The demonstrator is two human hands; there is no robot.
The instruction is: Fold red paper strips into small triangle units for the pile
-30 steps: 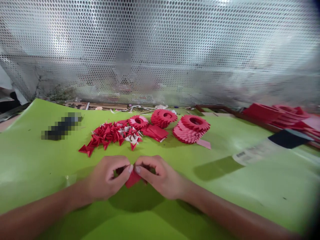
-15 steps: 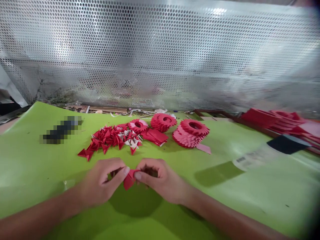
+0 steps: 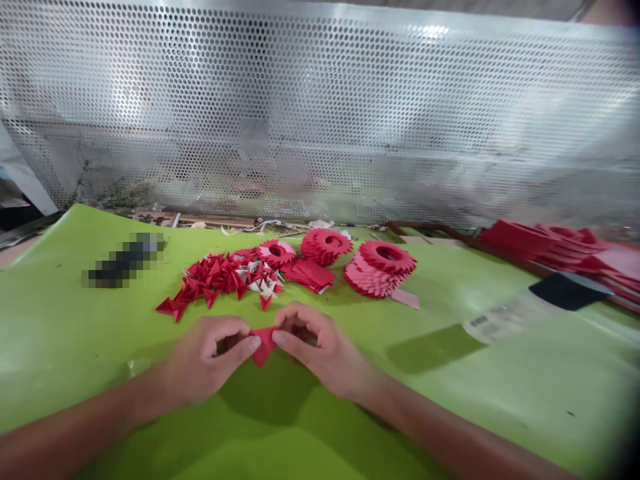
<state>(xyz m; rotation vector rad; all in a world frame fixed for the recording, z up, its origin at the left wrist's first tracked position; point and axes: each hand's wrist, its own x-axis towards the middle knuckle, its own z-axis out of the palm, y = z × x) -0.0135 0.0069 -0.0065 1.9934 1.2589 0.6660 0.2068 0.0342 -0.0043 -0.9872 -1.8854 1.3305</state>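
Note:
A small piece of red folded paper point(image 3: 263, 347) is held above the green table surface, pointing downward like a triangle. My left hand point(image 3: 207, 357) pinches its left corner between thumb and fingers. On the opposite corner, my right hand point(image 3: 320, 350) is closed with its thumb on the paper's face. Beyond my hands lies a heap of red folded paper triangles point(image 3: 213, 277), with white-and-red ones point(image 3: 260, 277) at its right side. Flat red paper slips point(image 3: 309, 275) are stacked right of the heap.
Ring-shaped stacks of folded paper stand behind: a red and pink one point(image 3: 276, 252), a red one point(image 3: 327, 247) and a taller one point(image 3: 381, 268). A clear plastic pack with a dark end point(image 3: 570, 291) lies right. Red paper bundles point(image 3: 545, 243) sit far right. A perforated metal panel point(image 3: 320, 120) closes the back.
The red paper has been raised slightly and turned, so its upper edge now spans between both thumbs. My right hand has shifted a little upward. The things on the table stay put.

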